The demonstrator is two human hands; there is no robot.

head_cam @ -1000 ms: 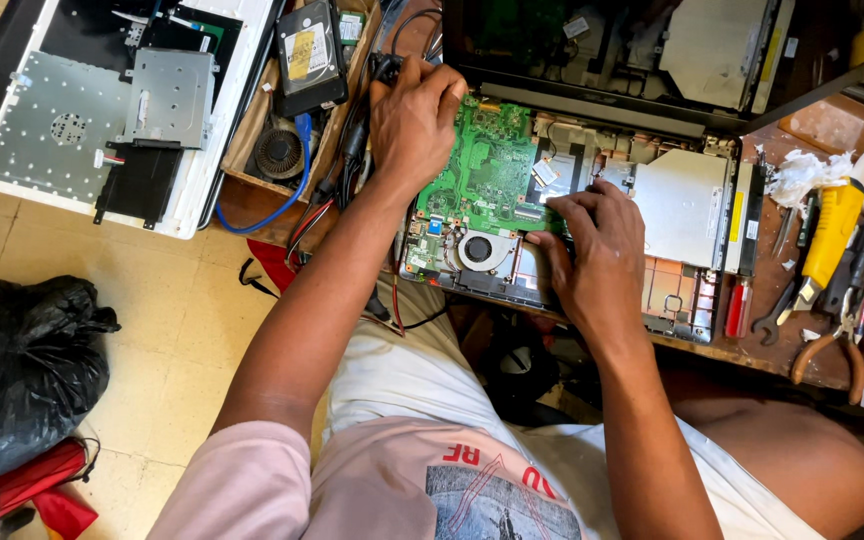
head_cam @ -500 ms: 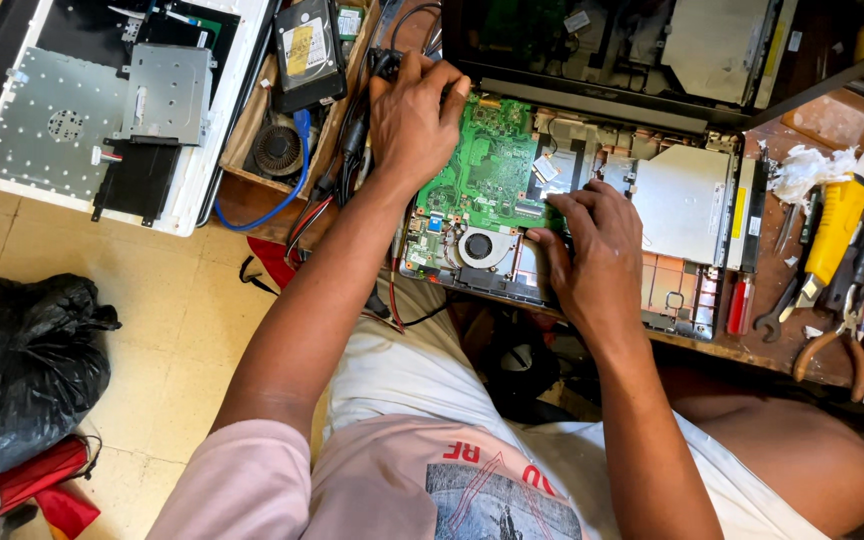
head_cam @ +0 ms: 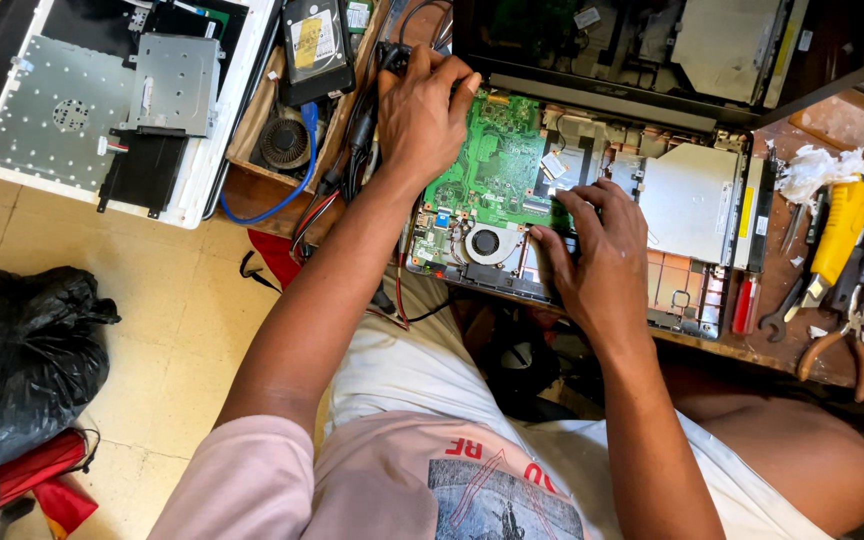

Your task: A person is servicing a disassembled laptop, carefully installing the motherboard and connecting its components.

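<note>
Workbench [head_cam: 732, 350] bears green motherboard [head_cam: 497, 170]; hands [head_cam: 422, 115] flank it.

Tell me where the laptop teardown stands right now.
Done: the laptop base lies open with no cover, the green motherboard and its fan exposed. In hand: the left hand presses on the board's far-left corner and the right hand has its fingertips on the board's right edge. Left: the board sits in the base; whether any screws remain is too small to tell.
</note>
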